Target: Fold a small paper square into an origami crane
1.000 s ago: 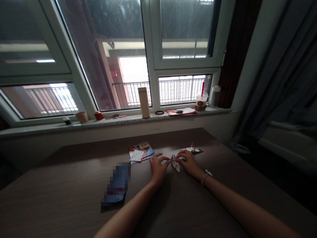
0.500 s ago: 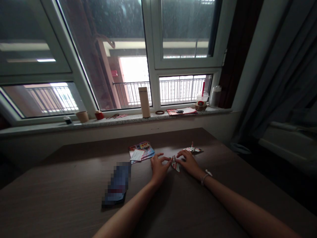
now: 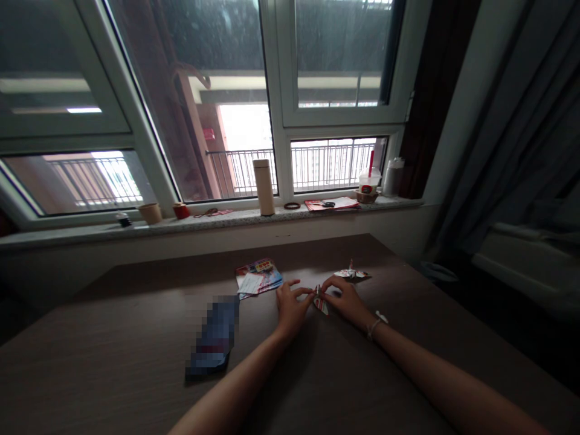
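Between my two hands, over the brown table, is a small folded piece of patterned paper (image 3: 321,304). My left hand (image 3: 291,307) pinches its left side with thumb and index finger. From the right, my right hand (image 3: 348,302) grips the paper's upper part with its fingertips, which partly cover it. Just behind my right hand rests a folded paper crane (image 3: 351,273), its wings spread. A stack of printed leaflets (image 3: 267,275) with a white slip on top lies behind and left of my left hand.
A blurred dark blue object (image 3: 214,338) lies left of my left forearm on the table (image 3: 113,338). Along the windowsill stand a beige bottle (image 3: 264,187), a paper cup (image 3: 150,213), a drink cup with a red straw (image 3: 369,181) and scissors on red papers (image 3: 333,204).
My right fingertips have drawn slightly closer together at the paper. My left hand has barely moved.
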A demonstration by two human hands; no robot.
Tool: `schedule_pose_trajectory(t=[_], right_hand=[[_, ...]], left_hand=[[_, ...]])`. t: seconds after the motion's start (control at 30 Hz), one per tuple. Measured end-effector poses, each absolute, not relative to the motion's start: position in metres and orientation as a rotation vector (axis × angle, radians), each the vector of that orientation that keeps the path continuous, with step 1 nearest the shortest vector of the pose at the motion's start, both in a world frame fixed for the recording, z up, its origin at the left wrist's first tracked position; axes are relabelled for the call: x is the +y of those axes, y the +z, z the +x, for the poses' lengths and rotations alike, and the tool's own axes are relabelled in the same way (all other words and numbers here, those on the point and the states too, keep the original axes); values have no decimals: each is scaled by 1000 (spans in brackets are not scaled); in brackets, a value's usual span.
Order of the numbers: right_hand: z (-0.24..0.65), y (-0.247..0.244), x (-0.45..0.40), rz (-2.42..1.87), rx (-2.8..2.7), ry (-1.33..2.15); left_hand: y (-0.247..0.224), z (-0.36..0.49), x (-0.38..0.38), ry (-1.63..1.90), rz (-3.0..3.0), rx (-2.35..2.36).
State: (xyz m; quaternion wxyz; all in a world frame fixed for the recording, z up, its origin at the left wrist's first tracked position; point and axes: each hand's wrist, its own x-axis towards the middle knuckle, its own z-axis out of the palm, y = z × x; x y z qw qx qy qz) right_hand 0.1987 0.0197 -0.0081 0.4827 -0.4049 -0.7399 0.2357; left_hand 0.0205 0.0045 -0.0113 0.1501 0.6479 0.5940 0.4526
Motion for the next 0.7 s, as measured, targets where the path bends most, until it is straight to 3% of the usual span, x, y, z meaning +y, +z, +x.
schedule_pose_trajectory(t=[0.7], right_hand=[[197,-7,23,-1028,-1764,781]], left_hand=[[-5,21,2,1280,1875,1642]])
